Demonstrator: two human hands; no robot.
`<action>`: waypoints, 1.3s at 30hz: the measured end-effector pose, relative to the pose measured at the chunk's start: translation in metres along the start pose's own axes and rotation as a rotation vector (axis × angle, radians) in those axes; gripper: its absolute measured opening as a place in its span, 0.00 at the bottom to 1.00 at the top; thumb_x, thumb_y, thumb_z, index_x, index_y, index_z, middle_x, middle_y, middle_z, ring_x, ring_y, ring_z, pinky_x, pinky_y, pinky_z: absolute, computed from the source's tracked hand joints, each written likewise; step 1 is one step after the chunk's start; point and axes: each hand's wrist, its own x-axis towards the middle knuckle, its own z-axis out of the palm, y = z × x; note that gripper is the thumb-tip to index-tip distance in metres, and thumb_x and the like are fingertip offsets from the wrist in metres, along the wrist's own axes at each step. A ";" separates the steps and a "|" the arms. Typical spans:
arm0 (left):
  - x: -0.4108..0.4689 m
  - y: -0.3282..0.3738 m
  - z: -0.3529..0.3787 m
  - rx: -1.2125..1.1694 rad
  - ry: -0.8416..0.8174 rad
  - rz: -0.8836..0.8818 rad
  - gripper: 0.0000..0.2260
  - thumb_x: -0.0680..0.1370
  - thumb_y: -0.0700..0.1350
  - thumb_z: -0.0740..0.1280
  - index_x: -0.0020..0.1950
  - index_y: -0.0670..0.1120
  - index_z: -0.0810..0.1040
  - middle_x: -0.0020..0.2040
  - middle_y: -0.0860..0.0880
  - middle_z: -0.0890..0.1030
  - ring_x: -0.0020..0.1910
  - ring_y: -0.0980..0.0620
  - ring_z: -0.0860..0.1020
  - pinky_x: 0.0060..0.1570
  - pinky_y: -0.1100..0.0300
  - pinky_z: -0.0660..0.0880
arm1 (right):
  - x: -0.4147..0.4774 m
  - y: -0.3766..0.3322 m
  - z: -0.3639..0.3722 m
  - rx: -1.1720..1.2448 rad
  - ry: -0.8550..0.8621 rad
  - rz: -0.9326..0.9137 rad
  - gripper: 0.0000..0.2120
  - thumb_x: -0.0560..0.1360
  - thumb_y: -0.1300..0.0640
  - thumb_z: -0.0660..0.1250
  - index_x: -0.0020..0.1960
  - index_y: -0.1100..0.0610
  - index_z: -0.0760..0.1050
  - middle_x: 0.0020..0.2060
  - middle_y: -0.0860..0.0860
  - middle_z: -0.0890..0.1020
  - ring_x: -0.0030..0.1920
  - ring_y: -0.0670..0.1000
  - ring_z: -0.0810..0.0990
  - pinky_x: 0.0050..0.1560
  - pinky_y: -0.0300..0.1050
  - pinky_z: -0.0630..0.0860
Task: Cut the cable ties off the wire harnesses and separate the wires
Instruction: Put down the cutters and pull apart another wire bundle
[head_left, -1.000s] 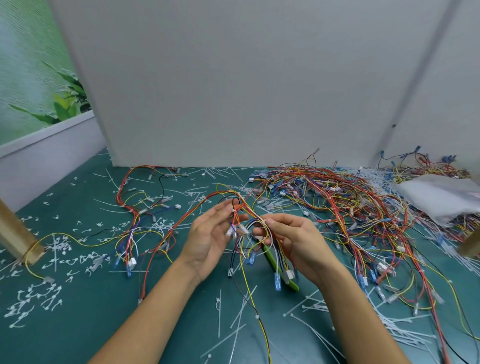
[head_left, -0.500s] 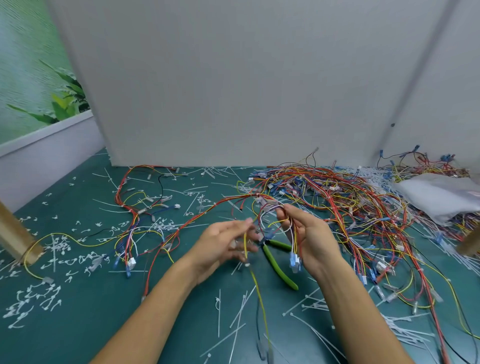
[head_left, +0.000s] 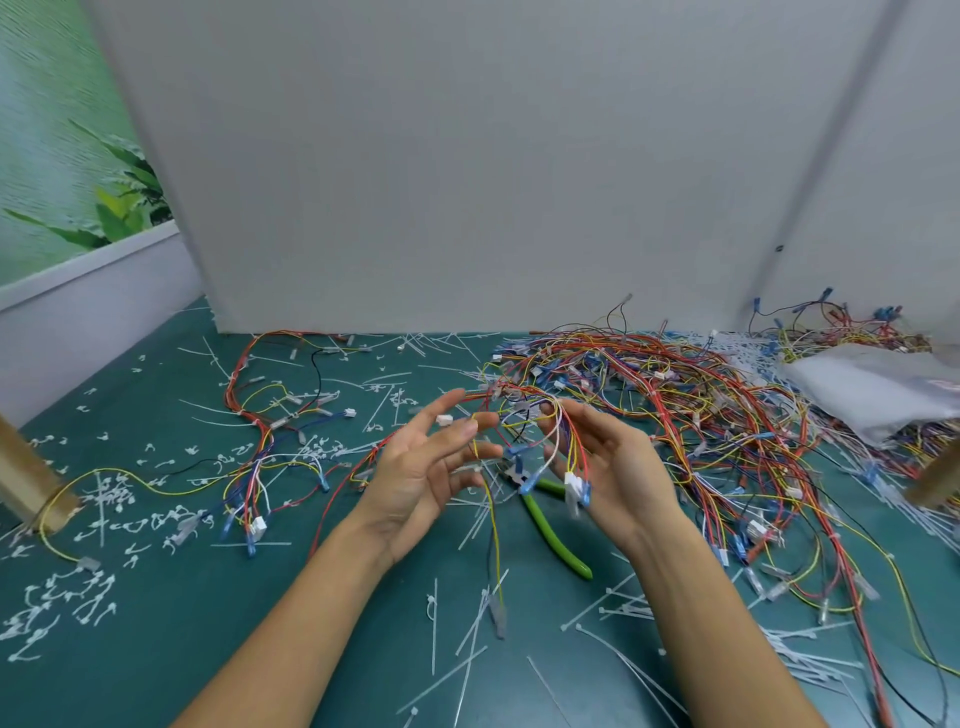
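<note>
L hand (head_left: 415, 470) & R hand (head_left: 621, 467): both bare. Forearms bare too, coming in from bottom edge of frame, L at lower centre-left, R at lower right. Fingernails short, plain. Palm creases show on L.

Multicoloured wires (head_left: 570, 448) looped, cut ties (head_left: 434, 623) scattered

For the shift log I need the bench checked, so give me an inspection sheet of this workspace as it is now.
Surface: green mat, littered throughout.
Job's things: wire bundle between both hands; green-handled cutters lying on the mat, unheld.
Clutter: cut cable ties scattered; plastic bag at right.
Hands: left hand fingers spread, touching wires; right hand with wires draped across fingers, grip unclear.
Cables: big tangled pile at right; smaller harness at left.
Surroundings: white panel behind; wooden post at left.
</note>
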 end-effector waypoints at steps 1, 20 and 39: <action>0.000 0.001 0.000 0.008 0.012 0.015 0.30 0.71 0.43 0.74 0.71 0.46 0.70 0.59 0.41 0.82 0.44 0.47 0.83 0.36 0.59 0.78 | 0.000 0.000 0.000 -0.018 -0.012 -0.001 0.12 0.80 0.60 0.65 0.59 0.63 0.82 0.55 0.59 0.86 0.51 0.53 0.85 0.44 0.44 0.82; -0.006 0.004 0.003 -0.017 -0.142 -0.030 0.21 0.67 0.40 0.80 0.59 0.45 0.83 0.48 0.42 0.83 0.39 0.51 0.83 0.37 0.64 0.80 | 0.012 0.002 -0.009 0.077 0.103 -0.040 0.13 0.82 0.71 0.60 0.62 0.61 0.76 0.47 0.59 0.87 0.38 0.50 0.85 0.32 0.38 0.80; 0.001 -0.003 0.003 -0.039 0.132 0.110 0.12 0.68 0.35 0.74 0.49 0.43 0.79 0.40 0.46 0.83 0.36 0.52 0.83 0.32 0.65 0.79 | 0.004 0.005 -0.001 0.033 -0.034 0.097 0.13 0.82 0.70 0.57 0.60 0.62 0.78 0.48 0.56 0.86 0.42 0.50 0.83 0.30 0.38 0.78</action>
